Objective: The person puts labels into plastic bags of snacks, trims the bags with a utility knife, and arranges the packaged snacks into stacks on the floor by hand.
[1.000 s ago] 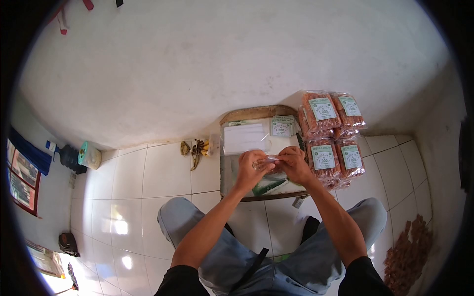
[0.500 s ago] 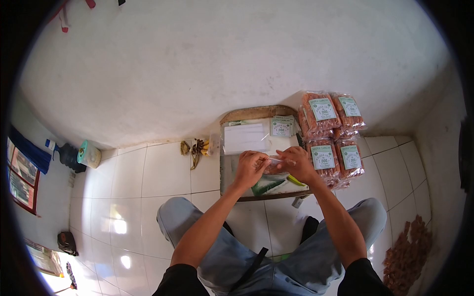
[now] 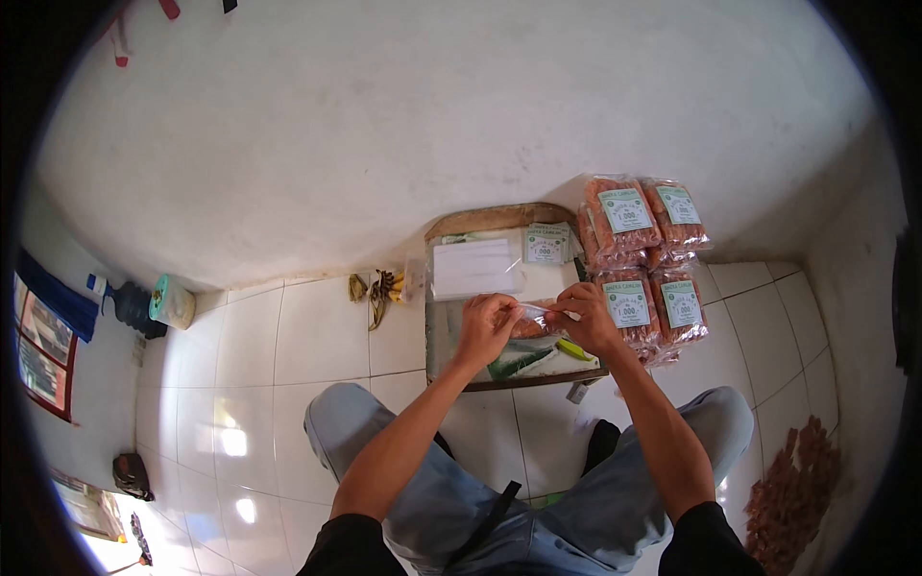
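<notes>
Over a small low table, a clear plastic bag with reddish-orange snack in it is stretched between my two hands. My left hand pinches the bag's open-looking edge at the left, fingers closed. On the other side my right hand grips the same edge between thumb and fingers. A yellow-green tool, its kind unclear, lies just below the right hand. Behind the hands are a stack of white sheets and printed green-and-white labels.
Filled, labelled snack packs are piled along the table's right side. Bananas lie on the tiled floor to the left. A lidded tub and a water jug stand farther left. Many small brown packets cover the floor at lower right.
My right hand's fingers have shifted from working over the bag's edge to a pinch farther right, so the bag's edge now shows stretched between both hands.
</notes>
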{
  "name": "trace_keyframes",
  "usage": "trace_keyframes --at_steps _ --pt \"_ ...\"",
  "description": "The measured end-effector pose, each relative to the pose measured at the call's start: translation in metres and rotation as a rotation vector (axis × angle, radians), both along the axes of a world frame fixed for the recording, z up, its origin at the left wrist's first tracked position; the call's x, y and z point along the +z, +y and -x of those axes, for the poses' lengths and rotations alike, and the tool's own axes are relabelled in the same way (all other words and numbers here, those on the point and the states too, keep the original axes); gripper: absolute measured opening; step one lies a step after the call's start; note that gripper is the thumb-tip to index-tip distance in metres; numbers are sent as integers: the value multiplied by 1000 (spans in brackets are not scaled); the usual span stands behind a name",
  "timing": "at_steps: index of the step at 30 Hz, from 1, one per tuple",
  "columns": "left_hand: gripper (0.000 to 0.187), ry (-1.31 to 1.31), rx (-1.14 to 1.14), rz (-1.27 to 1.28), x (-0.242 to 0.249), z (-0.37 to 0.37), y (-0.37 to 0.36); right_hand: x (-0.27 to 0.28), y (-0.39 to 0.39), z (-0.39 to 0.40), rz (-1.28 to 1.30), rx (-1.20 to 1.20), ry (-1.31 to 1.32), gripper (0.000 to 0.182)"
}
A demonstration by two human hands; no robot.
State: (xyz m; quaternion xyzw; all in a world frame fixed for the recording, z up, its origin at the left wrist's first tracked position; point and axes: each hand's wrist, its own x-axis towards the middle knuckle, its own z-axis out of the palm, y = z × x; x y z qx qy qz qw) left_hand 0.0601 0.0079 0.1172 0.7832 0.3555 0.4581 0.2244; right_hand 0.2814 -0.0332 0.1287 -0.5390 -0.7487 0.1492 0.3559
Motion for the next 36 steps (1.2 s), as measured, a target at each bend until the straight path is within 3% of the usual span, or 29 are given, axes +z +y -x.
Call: trace_keyframes --at_steps 3,6,8,12,15,17,18,20,21,23,27,36 --pt "15 -46 14 115 -1 2 -3 10 -3 10 -133 -10 7 17" --pt "16 -17 24 117 -2 3 -4 24 -7 18 -75 51 -12 19" --pt "16 -156 -75 277 -12 2 -3 16 -3 20 -61 36 1 18" --pt "16 -11 -42 112 -5 6 -6 16 -3 24 40 -10 33 13" --pt "15 -80 -43 280 -2 5 -11 8 0 26 -9 -13 37 11" --pt "15 -364 -76 541 3 3 -18 4 0 26 -29 -26 43 11" --pt "15 -363 -76 542 5 5 -20 5 -1 27 -48 -38 48 11" --pt "15 -19 128 -97 8 10 -25 6 -3 27 -36 -64 87 11" --pt "15 -18 128 -96 7 12 -27 6 -4 27 -24 -91 126 12" --pt "21 210 159 -389 5 15 -30 5 -2 26 -21 -75 127 12" --pt "25 281 209 -409 5 10 -33 3 -2 28 -72 -49 100 12" --pt "24 293 89 -217 10 7 -29 14 -4 23 -34 59 61 7"
